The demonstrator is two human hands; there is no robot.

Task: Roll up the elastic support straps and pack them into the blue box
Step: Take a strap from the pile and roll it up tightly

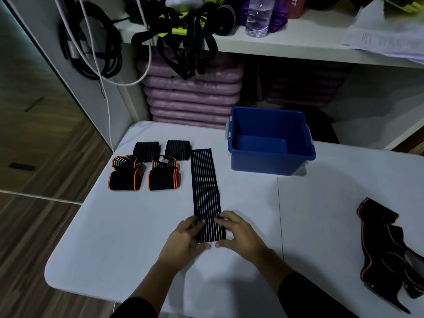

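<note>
A long black striped elastic strap [205, 184] lies flat on the white table [114, 237], running away from me. Its near end is folded over into a short roll. My left hand [183, 239] and my right hand [238, 232] grip that roll from either side. The blue box [270, 161] stands open at the back of the table, nothing visible inside it. Two rolled black straps [146, 150] and two rolled black-and-orange straps [125, 180] sit in a group at the left. An unrolled black-and-orange strap [390, 255] lies loose at the right edge.
White shelving stands behind the table with purple pads [190, 97] stacked under it. Black straps and cords [183, 42] hang over the shelf edge beside a water bottle [259, 17]. Wooden floor [34, 145] lies to the left.
</note>
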